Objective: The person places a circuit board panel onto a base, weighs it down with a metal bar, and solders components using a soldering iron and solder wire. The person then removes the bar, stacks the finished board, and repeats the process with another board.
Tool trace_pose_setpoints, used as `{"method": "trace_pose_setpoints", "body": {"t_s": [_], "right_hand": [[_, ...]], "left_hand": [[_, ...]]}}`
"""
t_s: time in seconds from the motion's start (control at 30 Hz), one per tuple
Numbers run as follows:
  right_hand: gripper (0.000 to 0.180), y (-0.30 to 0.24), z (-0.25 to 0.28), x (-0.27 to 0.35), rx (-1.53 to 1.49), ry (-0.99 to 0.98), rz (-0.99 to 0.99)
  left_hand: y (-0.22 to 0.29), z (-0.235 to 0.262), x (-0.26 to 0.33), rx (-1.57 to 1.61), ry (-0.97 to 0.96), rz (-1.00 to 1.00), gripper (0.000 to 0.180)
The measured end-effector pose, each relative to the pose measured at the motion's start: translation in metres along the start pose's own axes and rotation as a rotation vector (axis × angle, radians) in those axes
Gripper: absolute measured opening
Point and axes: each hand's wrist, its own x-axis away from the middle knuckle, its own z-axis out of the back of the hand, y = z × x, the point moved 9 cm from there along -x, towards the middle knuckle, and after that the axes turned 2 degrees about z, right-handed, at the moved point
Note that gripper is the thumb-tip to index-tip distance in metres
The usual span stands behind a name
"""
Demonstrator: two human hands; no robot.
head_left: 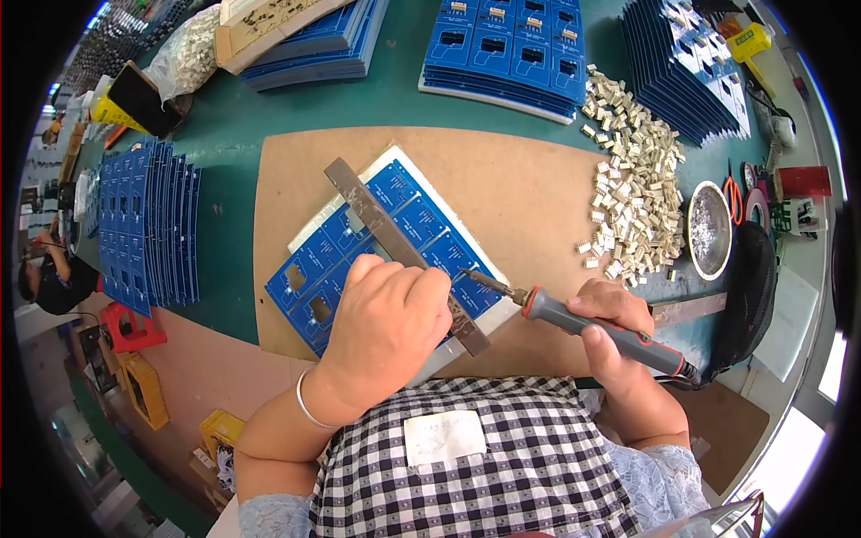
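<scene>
Soldering at a blue circuit panel (395,235) on a brown board (529,188), centre of the green bench.
Left hand (387,316) presses down, fingers curled, on a flat metal bar (395,242) laid diagonally across the panel. Right hand (610,325) grasps a soldering iron (583,321), tip touching the panel's near right edge. White connectors (632,193) heaped far right.

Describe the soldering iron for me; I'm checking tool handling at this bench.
The soldering iron has a grey handle with an orange collar near the front and a slim dark metal tip. It lies slanted, tip up-left, cord end down-right, where a dark cable leaves it. The right hand grips the handle. The tip reaches the blue circuit panel beside the flat metal bar that the left hand presses down.
</scene>
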Motion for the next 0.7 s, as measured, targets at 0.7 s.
{"method": "trace_pose_setpoints", "body": {"t_s": [0.7], "right_hand": [[0.021, -0.001, -0.005, -0.008, 0.009, -0.012, 0.027]], "left_hand": [[-0.013, 0.017, -0.005, -0.057, 0.07, 0.029, 0.018]]}}
